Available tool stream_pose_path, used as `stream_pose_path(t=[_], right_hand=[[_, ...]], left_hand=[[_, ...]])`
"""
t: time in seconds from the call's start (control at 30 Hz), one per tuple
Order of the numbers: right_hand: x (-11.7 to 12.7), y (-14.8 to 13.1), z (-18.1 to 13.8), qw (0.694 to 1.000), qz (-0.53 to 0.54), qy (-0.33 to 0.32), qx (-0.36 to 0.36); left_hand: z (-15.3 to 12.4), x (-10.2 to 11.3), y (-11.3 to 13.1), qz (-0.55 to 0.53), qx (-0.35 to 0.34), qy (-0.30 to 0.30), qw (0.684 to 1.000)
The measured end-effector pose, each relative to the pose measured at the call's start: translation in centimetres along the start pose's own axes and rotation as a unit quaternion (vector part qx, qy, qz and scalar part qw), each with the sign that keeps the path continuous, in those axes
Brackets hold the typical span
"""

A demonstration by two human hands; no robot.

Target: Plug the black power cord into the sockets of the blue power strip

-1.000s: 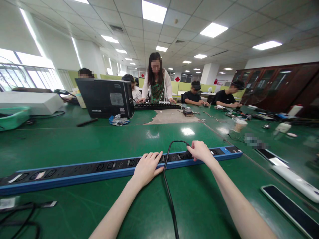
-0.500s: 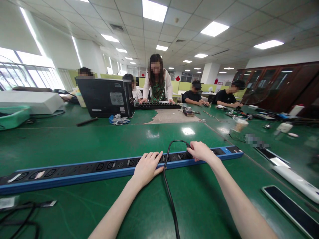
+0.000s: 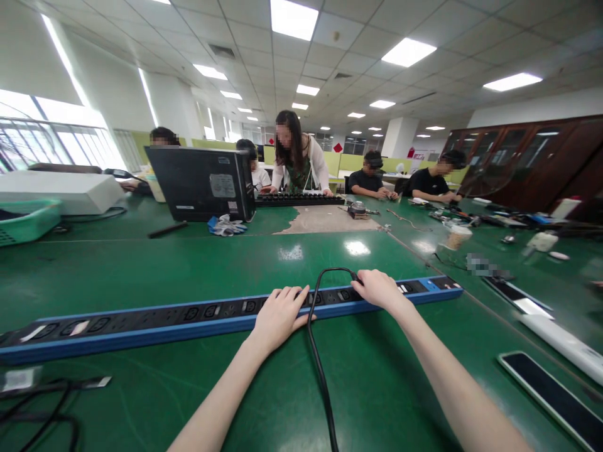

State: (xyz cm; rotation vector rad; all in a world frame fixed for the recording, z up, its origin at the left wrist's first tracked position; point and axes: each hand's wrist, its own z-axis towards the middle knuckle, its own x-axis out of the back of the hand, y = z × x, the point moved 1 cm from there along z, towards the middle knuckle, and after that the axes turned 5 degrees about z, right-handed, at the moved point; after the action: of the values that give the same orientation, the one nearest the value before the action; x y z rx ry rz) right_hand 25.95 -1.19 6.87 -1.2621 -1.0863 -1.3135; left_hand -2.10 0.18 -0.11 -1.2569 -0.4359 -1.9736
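A long blue and black power strip point(image 3: 155, 320) lies across the green table, with a row of sockets along its top. My left hand point(image 3: 279, 317) is wrapped over its middle, fingers across the top and thumb by the near side. Farther right, my right hand point(image 3: 377, 290) is closed on the plug end point(image 3: 354, 276) of a black power cord, right at the strip. My fingers hide most of the plug, so how deep it sits in a socket cannot be made out. The cord point(image 3: 316, 351) loops up beside my left fingertips and runs down toward me.
A phone point(image 3: 556, 398) and a white bar-shaped object point(image 3: 563, 345) lie on the right. Black cables point(image 3: 51, 408) are at the near left. Beyond the strip are gloves point(image 3: 227, 225), a black computer case point(image 3: 198, 185) and a keyboard point(image 3: 299, 199). Several people sit or stand around the table.
Both my hands keep their places on the strip and plug. The standing person across the table has turned their head toward the left of the view.
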Motion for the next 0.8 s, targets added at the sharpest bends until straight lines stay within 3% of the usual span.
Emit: stream_pose_path(t=[0.8], right_hand=[[-0.33,-0.57,-0.25,1.0,0.0,0.027,-0.016]], left_hand=[[-0.1,-0.11,0.04,0.013,0.0,-0.007,1.0]])
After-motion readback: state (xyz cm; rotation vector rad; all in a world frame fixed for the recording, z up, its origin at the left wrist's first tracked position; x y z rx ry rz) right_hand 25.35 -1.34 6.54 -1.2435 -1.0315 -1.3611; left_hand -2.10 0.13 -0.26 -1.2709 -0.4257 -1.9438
